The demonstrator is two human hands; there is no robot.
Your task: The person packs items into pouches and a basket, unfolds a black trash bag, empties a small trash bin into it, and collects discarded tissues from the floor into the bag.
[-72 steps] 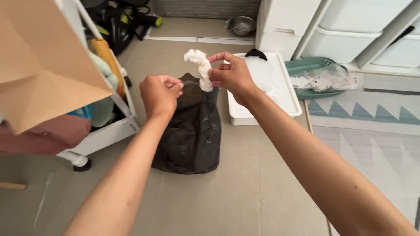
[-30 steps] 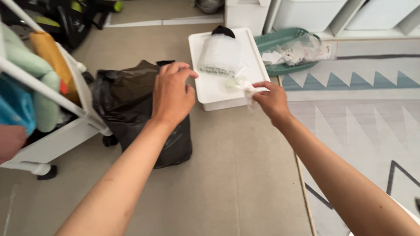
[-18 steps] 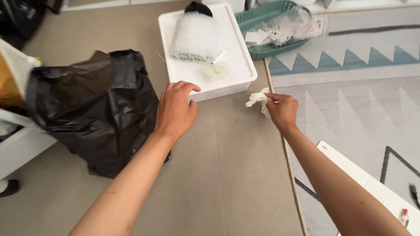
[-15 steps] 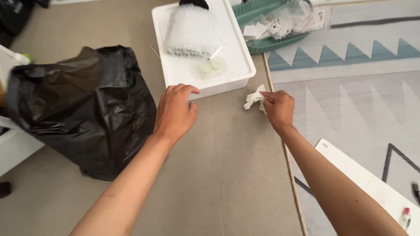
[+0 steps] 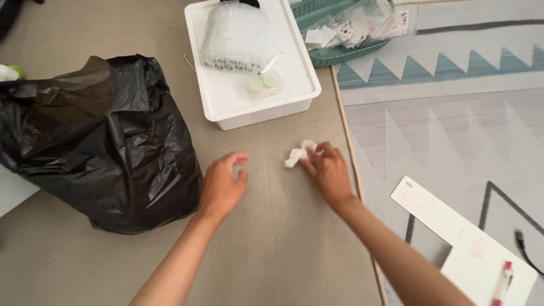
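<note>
Grip first, in the head view: the right hand pinches one crumpled white tissue at its fingertips, low over the floor, just in front of the white tray. The left hand is loosely open, fingers spread, holding nothing, beside the black bag and near the tissue.

Counted: two hands, one tissue, one bag, one tray, one basket, one rug, two white cards or sheets at the lower right, and one pink pen lying on the nearer sheet.

Containers: the bag sits slumped on the floor at left, its mouth loosely gathered; its contents cannot be seen. The tray holds one bundle of bubble wrap with something dark at its far end, and one small clear case with two pale green rounds inside. The green basket, behind the tray on the rug's edge, holds a clear plastic pouch of small paper pieces.
</note>
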